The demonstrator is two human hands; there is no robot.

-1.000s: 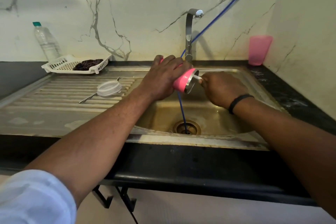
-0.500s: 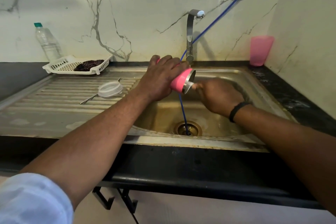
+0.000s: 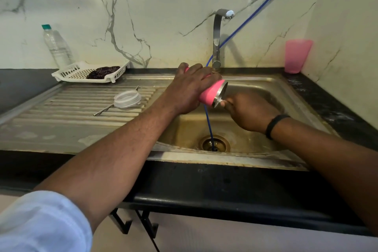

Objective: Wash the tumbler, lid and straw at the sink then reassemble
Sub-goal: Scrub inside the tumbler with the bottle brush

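Your left hand wraps the pink tumbler, tipped on its side at frame centre over the steel sink, its metal rim facing right. Your right hand has its fingers curled at that rim (whether they hold anything, I cannot tell). The clear round lid and thin metal straw lie centre-left on the ribbed drainboard. No readable writing.

Above the steel sink basin, the left hand gripping the tilted pink steel-rimmed tumbler and the right hand at its mouth crowd the middle. A thin blue hose drops to the drain, and the chrome tap stands behind. The basin's right side lies open. Left of the basin, a clear round lid and a metal straw rest on the ribbed drainboard.
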